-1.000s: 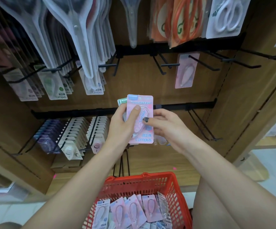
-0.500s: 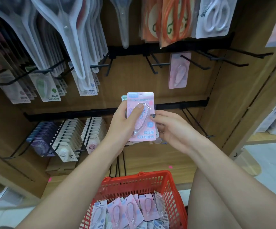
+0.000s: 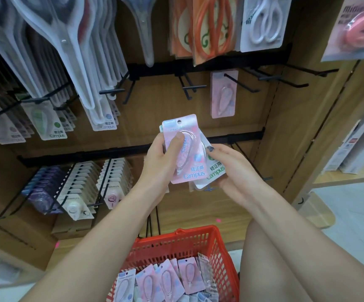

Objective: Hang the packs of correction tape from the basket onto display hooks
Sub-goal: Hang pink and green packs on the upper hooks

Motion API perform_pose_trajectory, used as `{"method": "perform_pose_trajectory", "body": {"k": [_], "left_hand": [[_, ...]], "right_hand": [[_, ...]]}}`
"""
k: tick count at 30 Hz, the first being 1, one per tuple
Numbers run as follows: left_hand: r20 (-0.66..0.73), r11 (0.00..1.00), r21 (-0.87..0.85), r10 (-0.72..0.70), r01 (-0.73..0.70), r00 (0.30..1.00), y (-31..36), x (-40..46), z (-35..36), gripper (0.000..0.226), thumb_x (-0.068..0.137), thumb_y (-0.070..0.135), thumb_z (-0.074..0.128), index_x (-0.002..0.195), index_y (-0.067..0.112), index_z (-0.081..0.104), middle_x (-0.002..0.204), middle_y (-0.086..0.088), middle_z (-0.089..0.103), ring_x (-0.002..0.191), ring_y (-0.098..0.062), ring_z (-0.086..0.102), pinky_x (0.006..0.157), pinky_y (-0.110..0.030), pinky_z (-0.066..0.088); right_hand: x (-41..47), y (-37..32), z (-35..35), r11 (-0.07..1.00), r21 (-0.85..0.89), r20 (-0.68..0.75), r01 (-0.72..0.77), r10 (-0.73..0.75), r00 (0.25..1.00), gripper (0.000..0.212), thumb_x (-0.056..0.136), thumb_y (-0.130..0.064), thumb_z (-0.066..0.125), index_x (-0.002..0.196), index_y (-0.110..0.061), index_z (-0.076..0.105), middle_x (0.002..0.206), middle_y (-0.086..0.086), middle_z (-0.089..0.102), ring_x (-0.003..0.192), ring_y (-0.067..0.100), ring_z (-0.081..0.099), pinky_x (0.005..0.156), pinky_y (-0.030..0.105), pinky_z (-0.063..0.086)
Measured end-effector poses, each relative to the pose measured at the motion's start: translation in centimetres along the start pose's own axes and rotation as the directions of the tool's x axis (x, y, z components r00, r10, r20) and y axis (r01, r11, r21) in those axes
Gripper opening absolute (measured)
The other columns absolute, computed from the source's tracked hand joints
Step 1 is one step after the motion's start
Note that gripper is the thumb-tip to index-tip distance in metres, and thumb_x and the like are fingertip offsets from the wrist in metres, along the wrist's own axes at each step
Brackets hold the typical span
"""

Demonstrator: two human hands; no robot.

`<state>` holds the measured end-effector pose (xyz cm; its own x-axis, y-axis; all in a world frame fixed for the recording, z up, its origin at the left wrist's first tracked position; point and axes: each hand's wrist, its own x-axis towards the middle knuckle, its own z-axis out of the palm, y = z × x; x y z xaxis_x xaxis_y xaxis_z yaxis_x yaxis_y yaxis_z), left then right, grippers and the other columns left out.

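Both hands grip fanned packs: left hand [image 3: 161, 162] pink pack [image 3: 185, 149], right hand [image 3: 231, 171] green pack [image 3: 214, 168].

Bare hooks [image 3: 285, 80] right of hung pack [image 3: 223, 94]

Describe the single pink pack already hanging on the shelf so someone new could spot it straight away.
Start at the black hook rail that runs under the packs of orange-handled scissors. Right of centre, one pale pink correction tape pack hangs alone against the wooden back panel. The black wire hooks beside it are bare, unlike the crowded ones on the left.
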<state>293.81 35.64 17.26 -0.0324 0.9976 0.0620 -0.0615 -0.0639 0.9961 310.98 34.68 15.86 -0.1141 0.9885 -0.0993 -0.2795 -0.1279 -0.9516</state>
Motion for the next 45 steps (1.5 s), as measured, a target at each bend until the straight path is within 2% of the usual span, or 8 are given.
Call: {"method": "perform_pose_trajectory", "body": {"k": [4,18,25,30,33,37,40,45], "left_hand": [[0.031,1.000,0.006,0.011,-0.011,0.999,0.0,0.0,0.9,0.021,0.106,0.033,0.058,0.122,0.023,0.065,0.118,0.000,0.074,0.107,-0.021,0.075,0.091,-0.052,0.062],[0.064,0.991,0.086,0.098,-0.103,0.993,0.1,-0.5,-0.2,0.018,0.105,0.031,0.059,0.122,0.024,0.064,0.113,0.007,0.075,0.105,-0.016,0.074,0.076,-0.033,0.061],[-0.081,0.991,0.084,0.107,-0.100,0.991,0.4,-1.2,-4.1,0.025,0.102,0.040,0.061,0.113,0.021,0.070,0.110,-0.005,0.076,0.102,-0.025,0.074,0.088,-0.049,0.061],[-0.231,0.998,0.023,0.064,-0.060,0.971,1.0,-1.7,-8.1,0.039,0.099,0.047,0.050,0.104,0.014,0.070,0.117,-0.014,0.069,0.099,-0.025,0.072,0.083,-0.042,0.057],[-0.279,0.997,0.026,0.073,-0.069,0.958,0.6,-2.0,-11.4,0.022,0.105,0.018,0.045,0.109,0.015,0.067,0.106,0.003,0.068,0.078,-0.001,0.069,0.058,-0.023,0.054],[-0.325,0.991,0.094,0.126,-0.101,0.937,-0.1,-2.8,-15.1,0.016,0.099,0.025,0.054,0.107,0.037,0.062,0.119,0.001,0.066,0.104,-0.025,0.071,0.075,-0.042,0.055],[-0.377,0.989,0.050,0.148,-0.139,0.914,-0.3,-3.6,-17.4,0.021,0.106,0.018,0.054,0.123,0.030,0.055,0.118,0.000,0.067,0.095,-0.016,0.074,0.072,-0.035,0.059],[-0.503,0.988,0.051,0.152,-0.146,0.851,-0.4,-4.4,-20.8,0.031,0.107,0.019,0.057,0.135,0.024,0.048,0.115,0.004,0.066,0.086,-0.001,0.073,0.067,-0.021,0.058]], "right_hand": [[-0.3,0.2,-0.5,0.999,-0.021,-0.080,0.037,-0.038,0.996,0.018,0.107,-0.010,0.050,0.110,0.000,0.064,0.093,0.020,0.066,0.065,0.028,0.062,0.043,0.028,0.043],[-0.8,0.0,1.0,0.991,-0.120,0.095,0.058,-0.047,0.994,0.047,0.106,-0.038,0.053,0.118,0.006,0.061,0.101,0.037,0.063,0.077,0.040,0.058,0.059,0.040,0.036],[-0.6,1.0,6.0,0.957,-0.249,0.169,0.150,-0.109,0.980,0.023,0.097,-0.008,0.070,0.120,-0.008,0.069,0.092,-0.003,0.075,0.064,0.003,0.069,0.052,0.012,0.046],[0.7,2.4,10.5,0.990,-0.128,0.150,0.063,-0.044,0.988,0.034,0.092,-0.008,0.072,0.125,-0.008,0.064,0.115,0.010,0.077,0.106,0.031,0.075,0.084,0.047,0.060],[0.8,3.0,13.1,0.996,-0.087,0.168,-0.007,0.022,0.986,0.034,0.087,-0.011,0.070,0.120,-0.009,0.062,0.113,0.012,0.075,0.101,0.031,0.075,0.069,0.037,0.058],[0.8,4.0,15.8,0.995,-0.008,0.193,-0.104,0.104,0.976,0.026,0.095,0.003,0.059,0.120,-0.005,0.055,0.123,0.017,0.070,0.098,0.028,0.075,0.060,0.034,0.060],[0.9,4.5,17.3,0.989,0.008,0.224,-0.145,0.140,0.965,0.030,0.096,0.005,0.057,0.126,-0.003,0.056,0.123,0.017,0.071,0.090,0.024,0.078,0.059,0.043,0.062],[1.3,5.1,19.2,0.985,-0.120,0.198,-0.120,0.142,0.970,0.026,0.097,0.001,0.060,0.120,-0.010,0.061,0.120,0.010,0.074,0.107,0.028,0.075,0.096,0.052,0.060]]}}
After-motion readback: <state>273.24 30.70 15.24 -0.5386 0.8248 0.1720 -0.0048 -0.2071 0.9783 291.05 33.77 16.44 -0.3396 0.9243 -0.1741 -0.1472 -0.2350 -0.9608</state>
